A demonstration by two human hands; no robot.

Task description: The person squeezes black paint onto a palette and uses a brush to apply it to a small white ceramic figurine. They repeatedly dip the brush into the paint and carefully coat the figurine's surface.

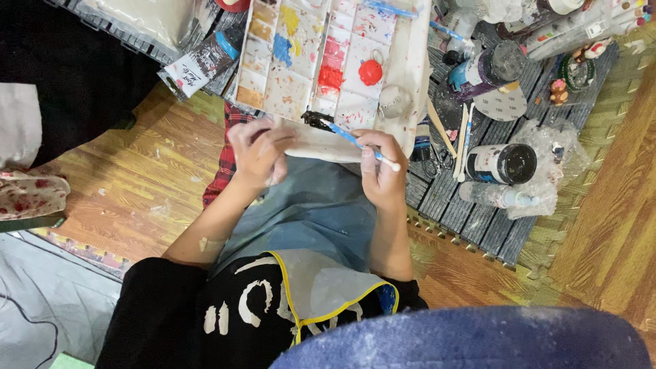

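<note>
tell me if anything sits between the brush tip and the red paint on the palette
Nothing visible does. The right hand holds the blue brush, tip at the palette's near edge; the red paint lies just beyond, open.

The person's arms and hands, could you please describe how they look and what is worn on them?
Both forearms are bare down to the left hand and right hand. Black short sleeves end near the elbows. No gloves, rings or watch are visible. A small pale patch, perhaps paint or a plaster, marks the left forearm.
</note>
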